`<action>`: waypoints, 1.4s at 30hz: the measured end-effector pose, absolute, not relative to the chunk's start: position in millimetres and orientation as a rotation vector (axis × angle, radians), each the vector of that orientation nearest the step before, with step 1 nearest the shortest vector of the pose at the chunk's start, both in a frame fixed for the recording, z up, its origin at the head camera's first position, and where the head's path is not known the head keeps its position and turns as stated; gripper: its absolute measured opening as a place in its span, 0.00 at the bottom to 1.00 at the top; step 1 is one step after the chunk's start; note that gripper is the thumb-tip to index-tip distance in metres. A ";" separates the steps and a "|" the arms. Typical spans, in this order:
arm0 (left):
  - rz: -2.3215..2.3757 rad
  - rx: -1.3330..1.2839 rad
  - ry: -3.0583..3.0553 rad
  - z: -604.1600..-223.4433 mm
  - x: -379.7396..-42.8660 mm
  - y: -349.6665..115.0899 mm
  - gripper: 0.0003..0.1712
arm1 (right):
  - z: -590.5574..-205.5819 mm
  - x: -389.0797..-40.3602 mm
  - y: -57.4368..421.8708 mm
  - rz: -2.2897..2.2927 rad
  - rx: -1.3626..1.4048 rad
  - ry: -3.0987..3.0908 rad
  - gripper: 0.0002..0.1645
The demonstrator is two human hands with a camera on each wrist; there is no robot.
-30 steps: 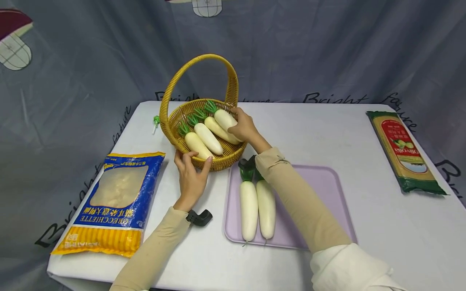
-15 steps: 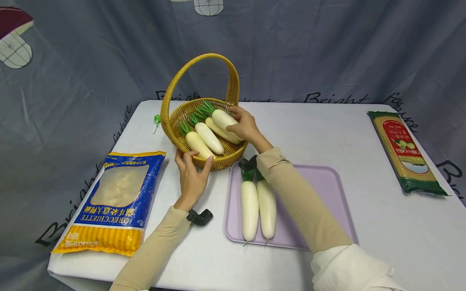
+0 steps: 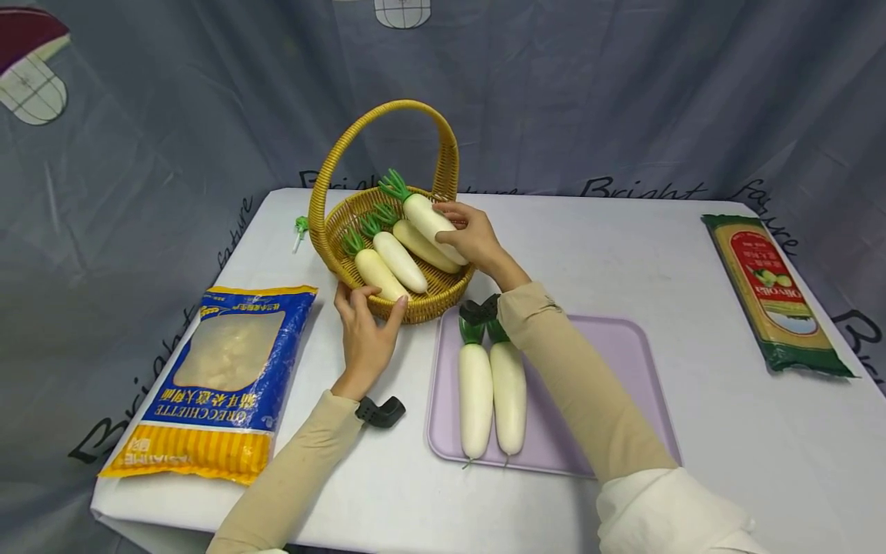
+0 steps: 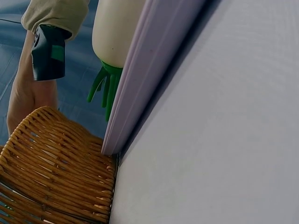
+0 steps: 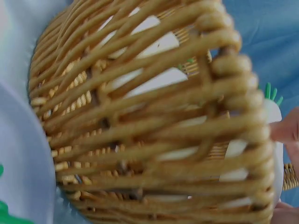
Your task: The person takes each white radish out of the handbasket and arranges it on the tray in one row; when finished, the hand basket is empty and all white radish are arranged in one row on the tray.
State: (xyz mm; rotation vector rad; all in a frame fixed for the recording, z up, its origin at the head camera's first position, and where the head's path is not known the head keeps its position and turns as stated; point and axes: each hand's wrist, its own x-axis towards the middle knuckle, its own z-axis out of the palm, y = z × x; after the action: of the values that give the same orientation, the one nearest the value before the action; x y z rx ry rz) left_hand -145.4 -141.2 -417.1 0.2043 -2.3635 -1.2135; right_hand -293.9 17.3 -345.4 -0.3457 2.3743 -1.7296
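Note:
My right hand (image 3: 476, 237) grips a white radish (image 3: 431, 223) with green leaves, its leafy end tipped up over the far side of a yellow wicker basket (image 3: 443, 309). Inside the basket lie several more radishes, among them a yellowish one (image 3: 379, 275), a white one (image 3: 400, 261) and a pale yellow one (image 3: 424, 245). At the basket's near left rim, my left hand (image 3: 368, 338) rests with thumb and fingers spread against the wicker. In the right wrist view, fingertips (image 5: 286, 128) touch the white radish just beyond the basket's woven wall (image 5: 154, 112).
Two long white radishes (image 3: 474, 400) lie on a lilac tray (image 3: 595, 369) under my right forearm. A blue and yellow orecchiette bag (image 3: 221, 385) lies at left, a green and tan pasta packet (image 3: 775, 292) at far right. A small green-topped stick (image 3: 301, 229) lies left of the basket.
The white radish in my right hand has risen, its leaves now higher above the other radishes' leaves. My left hand stays at the basket rim.

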 end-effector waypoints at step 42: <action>-1.191 0.208 -2.376 -417.2 -146.7 -141.9 0.28 | -305.2 -244.6 80.2 -2.227 -0.046 1.623 0.34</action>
State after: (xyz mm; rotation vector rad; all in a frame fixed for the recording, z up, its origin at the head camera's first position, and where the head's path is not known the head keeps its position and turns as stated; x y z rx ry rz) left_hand -146.7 -141.9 -417.2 0.2079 -2.3757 -1.1907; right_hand -244.6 80.2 -305.2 -0.0455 1.6234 -2.2273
